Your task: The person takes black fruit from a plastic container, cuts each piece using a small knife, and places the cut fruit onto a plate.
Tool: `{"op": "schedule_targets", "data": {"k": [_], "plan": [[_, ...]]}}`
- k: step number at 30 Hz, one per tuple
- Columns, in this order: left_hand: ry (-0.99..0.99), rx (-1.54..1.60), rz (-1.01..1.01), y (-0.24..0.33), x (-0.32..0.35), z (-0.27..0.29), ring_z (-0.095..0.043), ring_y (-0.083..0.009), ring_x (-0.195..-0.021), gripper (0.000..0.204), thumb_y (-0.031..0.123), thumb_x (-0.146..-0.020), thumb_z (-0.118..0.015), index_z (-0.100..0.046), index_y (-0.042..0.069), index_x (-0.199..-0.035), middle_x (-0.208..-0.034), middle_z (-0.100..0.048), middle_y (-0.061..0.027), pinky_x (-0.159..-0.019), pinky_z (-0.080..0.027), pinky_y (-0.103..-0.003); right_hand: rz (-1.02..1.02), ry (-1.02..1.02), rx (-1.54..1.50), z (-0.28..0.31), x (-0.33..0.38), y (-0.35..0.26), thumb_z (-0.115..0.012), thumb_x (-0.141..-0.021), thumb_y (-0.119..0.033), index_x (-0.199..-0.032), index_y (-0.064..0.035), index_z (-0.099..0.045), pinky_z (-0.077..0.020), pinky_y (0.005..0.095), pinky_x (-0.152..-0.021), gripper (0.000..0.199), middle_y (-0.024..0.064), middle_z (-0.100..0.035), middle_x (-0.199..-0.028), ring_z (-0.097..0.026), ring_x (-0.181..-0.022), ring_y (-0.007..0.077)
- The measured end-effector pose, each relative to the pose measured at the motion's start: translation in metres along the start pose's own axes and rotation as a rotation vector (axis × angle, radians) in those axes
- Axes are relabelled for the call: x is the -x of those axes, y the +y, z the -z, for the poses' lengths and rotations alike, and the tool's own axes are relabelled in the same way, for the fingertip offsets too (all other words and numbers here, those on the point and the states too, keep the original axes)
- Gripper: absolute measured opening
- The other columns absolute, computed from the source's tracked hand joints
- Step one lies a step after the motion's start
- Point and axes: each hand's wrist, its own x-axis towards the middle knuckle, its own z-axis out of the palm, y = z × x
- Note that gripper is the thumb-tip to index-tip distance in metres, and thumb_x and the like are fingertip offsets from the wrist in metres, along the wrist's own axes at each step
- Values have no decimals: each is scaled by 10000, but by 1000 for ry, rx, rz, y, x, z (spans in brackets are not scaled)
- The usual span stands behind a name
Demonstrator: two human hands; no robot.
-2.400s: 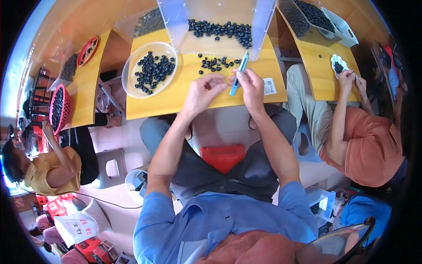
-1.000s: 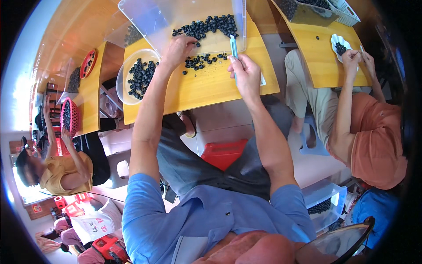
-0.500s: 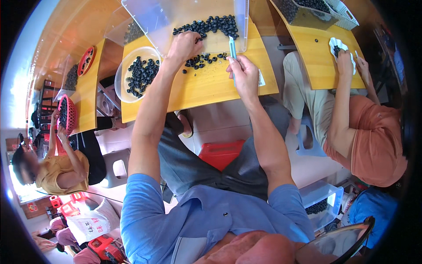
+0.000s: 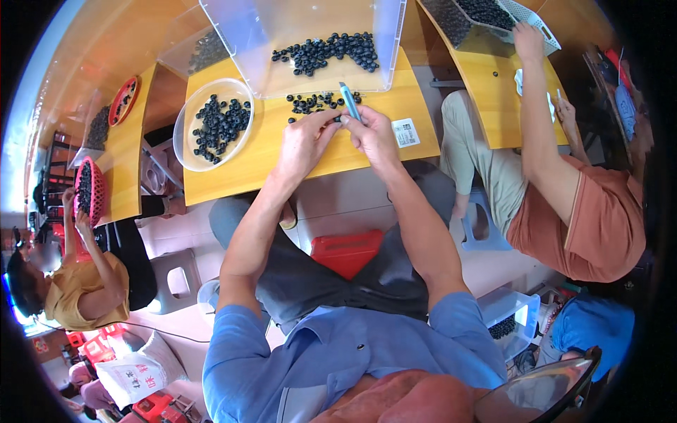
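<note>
Both my hands meet over the near middle of the yellow table (image 4: pixel 271 158). In my right hand (image 4: pixel 375 141) is a light blue utility knife (image 4: pixel 350 101), its blade end pointing up and away. My left hand (image 4: pixel 305 145) is closed in a pinch on a small round black piece (image 4: pixel 337 119), right beside the right thumb. Just beyond the hands lies a loose row of similar black pieces (image 4: pixel 305 104). Many more pieces (image 4: pixel 331 53) lie in the clear plastic box (image 4: pixel 264 84) tipped toward me. To the left, a round clear tub (image 4: pixel 179 134) holds another pile.
A white printed card (image 4: pixel 406 132) lies right of my hands. At the right table (image 4: pixel 497 120), a person in an orange shirt (image 4: pixel 585 225) reaches to a white basket (image 4: pixel 546 32). On the left, a person in yellow holds a pink basket (image 4: pixel 96 190). Under my table is a red stool (image 4: pixel 345 252).
My left hand has come back from the box toward me with a black piece. The right hand with the knife has moved left to meet it. The neighbour's hand has reached to the white basket.
</note>
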Motion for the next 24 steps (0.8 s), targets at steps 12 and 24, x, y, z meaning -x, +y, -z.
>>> {"op": "schedule_targets", "data": {"k": [12, 24], "plan": [[102, 243, 290, -8, 6, 1, -710, -126, -850, 260, 124, -892, -802, -738, -6, -1108, -928, -763, -67, -824, -580, -293, 64, -49, 220, -2, 0, -1, -639, -1009, -149, -1035, -27, -715, -417, 257, -506, 146, 37, -676, -752, -579, -574, 104], [167, 425, 426, -37, 21, -10, -630, -66, -776, 253, 104, -851, -833, -752, -9, -1062, -861, -720, -12, -750, -553, -239, 940, 35, 1162, 13, 14, 9, -699, -899, -62, -1169, -62, -703, -530, 412, -649, 270, 88, -637, -815, -661, -738, 279]]}}
